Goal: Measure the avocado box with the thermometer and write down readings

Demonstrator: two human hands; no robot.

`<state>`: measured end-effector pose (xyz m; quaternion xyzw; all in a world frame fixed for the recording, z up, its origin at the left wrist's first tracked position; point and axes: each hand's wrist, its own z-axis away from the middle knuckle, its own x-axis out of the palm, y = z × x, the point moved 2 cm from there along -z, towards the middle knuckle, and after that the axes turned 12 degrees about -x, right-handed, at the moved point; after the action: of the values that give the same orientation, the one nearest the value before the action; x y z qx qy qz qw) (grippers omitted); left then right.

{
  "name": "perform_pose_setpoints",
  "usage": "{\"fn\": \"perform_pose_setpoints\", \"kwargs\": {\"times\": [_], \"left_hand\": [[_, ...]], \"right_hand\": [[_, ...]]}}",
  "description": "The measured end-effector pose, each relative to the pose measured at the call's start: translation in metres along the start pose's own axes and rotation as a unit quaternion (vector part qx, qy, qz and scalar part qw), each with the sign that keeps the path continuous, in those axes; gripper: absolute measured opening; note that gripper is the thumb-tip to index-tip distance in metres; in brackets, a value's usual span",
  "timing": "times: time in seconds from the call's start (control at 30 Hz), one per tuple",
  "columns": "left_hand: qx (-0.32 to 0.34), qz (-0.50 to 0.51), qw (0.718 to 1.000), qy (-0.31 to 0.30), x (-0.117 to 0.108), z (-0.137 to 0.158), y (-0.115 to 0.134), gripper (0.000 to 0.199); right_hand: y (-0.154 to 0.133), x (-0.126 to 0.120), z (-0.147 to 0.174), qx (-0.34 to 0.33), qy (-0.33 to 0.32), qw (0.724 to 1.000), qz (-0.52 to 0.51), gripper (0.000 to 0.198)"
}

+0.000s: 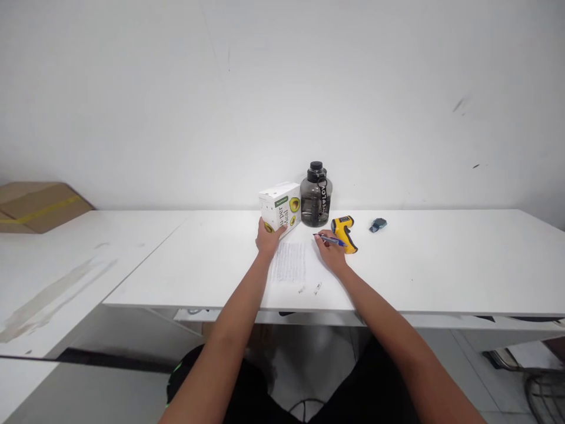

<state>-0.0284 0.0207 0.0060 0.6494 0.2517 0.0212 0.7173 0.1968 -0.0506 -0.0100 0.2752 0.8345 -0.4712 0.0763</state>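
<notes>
My left hand [267,238] is closed around the lower front of a white box [281,204] with avocado pictures, which stands upright and slightly turned. A blue pen [334,241] lies in the grip of my right hand [332,253], its tip pointing left. Between my hands is a sheet of paper [289,262] covered with rows of handwriting, too small to read. Just right of the box stands a dark see-through water jug [315,200] with a black cap and strap. A yellow and black infrared thermometer [344,232] lies right beside my right hand.
Farther right on the white table [441,265] lies a small teal object [378,224]. Two small scraps [318,288] are near the paper's lower edge. A cardboard box [42,206] sits at the far left. The wall [282,100] closes off the back.
</notes>
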Motion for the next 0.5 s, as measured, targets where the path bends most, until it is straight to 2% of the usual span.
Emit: {"fn": "perform_pose_setpoints", "kwargs": {"times": [0.1, 0.23, 0.4, 0.5], "left_hand": [[-0.033, -0.038, 0.999, 0.0, 0.0, 0.0, -0.002, 0.072], [-0.057, -0.079, 0.995, -0.016, 0.004, -0.001, -0.006, 0.07], [-0.026, -0.124, 0.992, -0.012, 0.007, -0.013, -0.003, 0.077], [-0.009, -0.137, 0.99, -0.034, 0.004, -0.028, -0.003, 0.082]], "right_hand": [[0.002, 0.004, -0.002, -0.003, -0.036, 0.996, -0.078, 0.055], [0.011, 0.003, -0.005, 0.042, -0.068, 0.987, -0.138, 0.064], [0.01, 0.002, -0.005, 0.074, -0.063, 0.982, -0.162, 0.07], [0.008, 0.002, -0.005, 0.085, -0.059, 0.981, -0.164, 0.073]]}}
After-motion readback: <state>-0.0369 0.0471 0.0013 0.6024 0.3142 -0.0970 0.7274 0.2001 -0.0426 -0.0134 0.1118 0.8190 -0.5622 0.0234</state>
